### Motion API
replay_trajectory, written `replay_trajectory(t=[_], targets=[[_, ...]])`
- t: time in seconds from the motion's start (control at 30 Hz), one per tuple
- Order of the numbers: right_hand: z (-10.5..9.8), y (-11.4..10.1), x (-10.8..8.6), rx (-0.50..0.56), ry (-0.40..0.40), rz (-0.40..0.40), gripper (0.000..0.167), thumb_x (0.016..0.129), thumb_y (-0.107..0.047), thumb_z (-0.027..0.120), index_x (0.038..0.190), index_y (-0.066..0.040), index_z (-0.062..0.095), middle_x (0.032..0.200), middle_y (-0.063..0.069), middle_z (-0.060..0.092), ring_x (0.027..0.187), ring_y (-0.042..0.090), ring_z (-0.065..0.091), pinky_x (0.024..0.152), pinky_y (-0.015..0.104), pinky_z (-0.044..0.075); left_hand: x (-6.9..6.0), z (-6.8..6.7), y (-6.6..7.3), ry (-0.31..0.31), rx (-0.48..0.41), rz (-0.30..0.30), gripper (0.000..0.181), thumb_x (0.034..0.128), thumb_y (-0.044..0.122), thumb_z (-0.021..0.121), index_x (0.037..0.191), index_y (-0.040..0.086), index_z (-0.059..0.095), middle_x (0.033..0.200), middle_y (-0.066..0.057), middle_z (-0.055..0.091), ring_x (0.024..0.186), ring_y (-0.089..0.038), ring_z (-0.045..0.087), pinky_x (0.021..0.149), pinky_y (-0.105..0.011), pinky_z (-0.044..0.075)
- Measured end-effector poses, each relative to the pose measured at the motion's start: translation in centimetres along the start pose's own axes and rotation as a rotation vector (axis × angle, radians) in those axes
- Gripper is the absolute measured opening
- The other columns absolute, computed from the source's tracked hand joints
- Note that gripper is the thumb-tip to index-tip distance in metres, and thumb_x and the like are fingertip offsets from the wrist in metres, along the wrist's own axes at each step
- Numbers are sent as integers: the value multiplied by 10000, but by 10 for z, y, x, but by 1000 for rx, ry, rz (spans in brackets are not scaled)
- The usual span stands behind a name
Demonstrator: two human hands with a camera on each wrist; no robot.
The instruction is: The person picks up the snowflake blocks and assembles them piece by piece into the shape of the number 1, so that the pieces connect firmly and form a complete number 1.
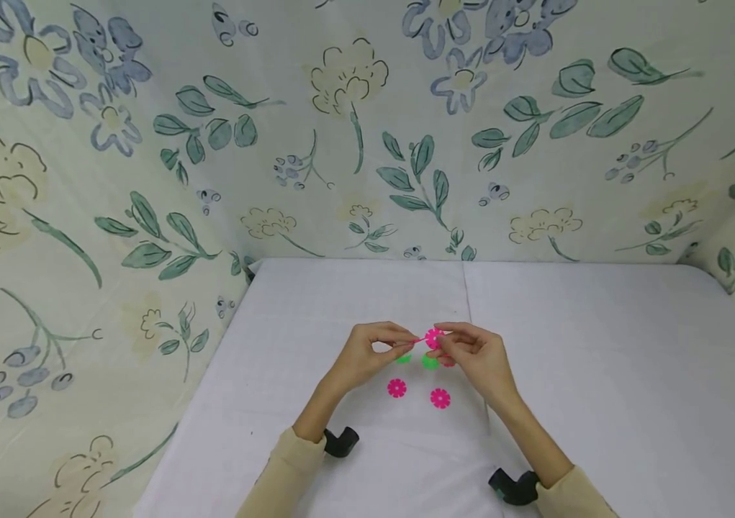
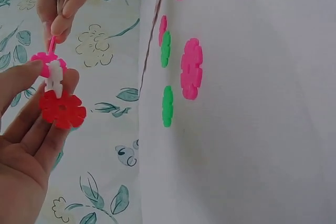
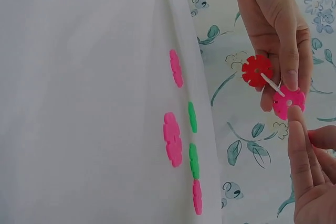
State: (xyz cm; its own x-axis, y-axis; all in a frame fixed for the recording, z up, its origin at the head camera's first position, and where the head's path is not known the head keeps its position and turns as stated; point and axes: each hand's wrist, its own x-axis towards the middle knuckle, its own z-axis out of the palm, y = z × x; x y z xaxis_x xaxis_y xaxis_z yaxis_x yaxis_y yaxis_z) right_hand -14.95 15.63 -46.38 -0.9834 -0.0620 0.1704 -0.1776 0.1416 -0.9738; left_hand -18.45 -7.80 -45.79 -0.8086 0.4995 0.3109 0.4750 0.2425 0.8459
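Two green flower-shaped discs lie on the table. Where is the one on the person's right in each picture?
Head: this green flower-shaped disc shows below and right of centre, close by the right hand.
Left wrist: mid-width, upper half; the upper green disc.
Right wrist: right of centre, lower half; the lower green disc.
Shared landmark: the other green disc.

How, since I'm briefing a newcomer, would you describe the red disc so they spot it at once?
Above the white tabletop, find the person's right hand. It holds a joined chain: a pink disc, a white piece and, at one end, the red disc. It alone is red; the loose discs are pink or green.
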Motion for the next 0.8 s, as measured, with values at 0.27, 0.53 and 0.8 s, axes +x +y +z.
replay_trajectory(t=[0.27,0.53,0.8], targets=[[4,0,0,48,-80,3,352,978,-72,704,1293,80,660,995,314,713,796,145,795,741,274,637,-1,-1,-1,11,24,61,205,921,42,764,1116,81,812,1047,-68,796,944,-149,720,834,-268,610],[4,2,0,57,-132,37,362,989,-99,698,1299,81,649,1004,287,742,800,155,793,745,312,646,-1,-1,-2,36,-24,66,191,897,13,781,1081,51,815,1012,-96,796,875,-109,715,774,-256,614],[5,-1,-1,98,-108,31,327,981,-83,706,1262,77,663,980,254,762,786,198,796,748,366,649,0,-1,-3,53,-60,104,150,881,-14,778,1024,-1,819,1024,-148,791,941,-197,749,770,-255,626]])
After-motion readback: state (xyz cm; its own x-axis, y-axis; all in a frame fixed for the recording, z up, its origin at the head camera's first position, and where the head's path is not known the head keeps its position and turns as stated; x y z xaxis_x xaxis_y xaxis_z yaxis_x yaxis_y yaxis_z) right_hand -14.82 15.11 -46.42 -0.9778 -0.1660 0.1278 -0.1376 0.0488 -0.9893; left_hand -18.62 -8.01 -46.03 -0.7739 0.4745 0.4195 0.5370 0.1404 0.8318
